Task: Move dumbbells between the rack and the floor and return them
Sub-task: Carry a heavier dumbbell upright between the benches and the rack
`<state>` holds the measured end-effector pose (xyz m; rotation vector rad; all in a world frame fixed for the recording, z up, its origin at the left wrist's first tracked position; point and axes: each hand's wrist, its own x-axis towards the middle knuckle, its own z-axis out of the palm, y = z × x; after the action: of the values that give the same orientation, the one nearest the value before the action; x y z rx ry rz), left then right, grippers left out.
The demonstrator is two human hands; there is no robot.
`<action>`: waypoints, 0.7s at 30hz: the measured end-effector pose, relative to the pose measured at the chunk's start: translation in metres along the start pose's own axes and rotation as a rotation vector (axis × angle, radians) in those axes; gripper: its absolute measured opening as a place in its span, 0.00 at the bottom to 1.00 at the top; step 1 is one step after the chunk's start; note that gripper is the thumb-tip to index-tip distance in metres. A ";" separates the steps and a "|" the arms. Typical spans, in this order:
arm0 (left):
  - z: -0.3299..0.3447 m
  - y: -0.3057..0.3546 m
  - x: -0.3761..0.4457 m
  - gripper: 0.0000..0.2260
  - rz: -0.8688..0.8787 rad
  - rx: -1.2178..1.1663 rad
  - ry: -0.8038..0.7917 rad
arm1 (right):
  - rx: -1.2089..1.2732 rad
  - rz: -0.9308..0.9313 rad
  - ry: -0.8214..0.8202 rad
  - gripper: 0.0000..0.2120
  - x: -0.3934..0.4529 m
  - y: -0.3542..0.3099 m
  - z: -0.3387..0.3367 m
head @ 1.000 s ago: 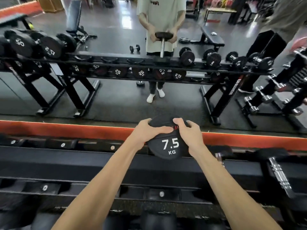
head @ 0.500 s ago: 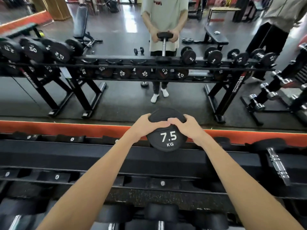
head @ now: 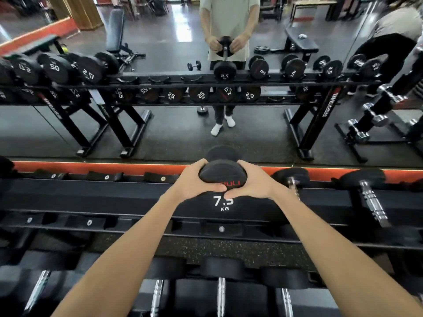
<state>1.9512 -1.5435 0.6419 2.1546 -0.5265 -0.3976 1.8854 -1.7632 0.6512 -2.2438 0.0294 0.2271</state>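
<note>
Black rubber 7.5 kg dumbbell (head: 223,193) sits at the top tier of the rack (head: 114,197), long axis running straight away toward the mirror. Left hand (head: 196,181) and right hand (head: 251,181) clasp its near head equally, fingers curled over it, thumbs meeting.

A mirror (head: 160,133) fills the upper half of the frame, edged along its bottom by an orange strip (head: 91,167). At upper left it reflects a black bench (head: 116,30) and a wooden pillar (head: 77,10) on the glossy floor (head: 160,49). At upper right, a flat bench (head: 301,41) shows with a bent-over person (head: 393,35) beside it.
</note>
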 end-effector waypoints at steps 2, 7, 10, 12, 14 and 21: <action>0.002 -0.006 -0.011 0.25 0.051 0.065 -0.017 | -0.037 -0.050 -0.012 0.29 -0.007 0.005 0.011; 0.034 -0.016 -0.036 0.27 0.161 0.272 -0.054 | -0.167 -0.125 0.003 0.30 -0.030 0.035 0.038; 0.057 -0.024 -0.048 0.27 0.195 0.402 -0.083 | -0.192 -0.076 0.058 0.28 -0.047 0.052 0.056; 0.068 -0.035 -0.058 0.25 0.173 0.516 -0.114 | -0.239 -0.031 0.077 0.26 -0.058 0.055 0.076; 0.074 -0.050 -0.069 0.22 0.105 0.519 -0.114 | -0.282 -0.004 0.073 0.24 -0.062 0.053 0.099; 0.076 -0.044 -0.078 0.24 -0.011 0.434 -0.114 | -0.367 0.140 -0.023 0.25 -0.061 0.037 0.100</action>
<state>1.8596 -1.5314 0.5696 2.5616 -0.7173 -0.4456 1.8065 -1.7129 0.5723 -2.6074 0.1430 0.3572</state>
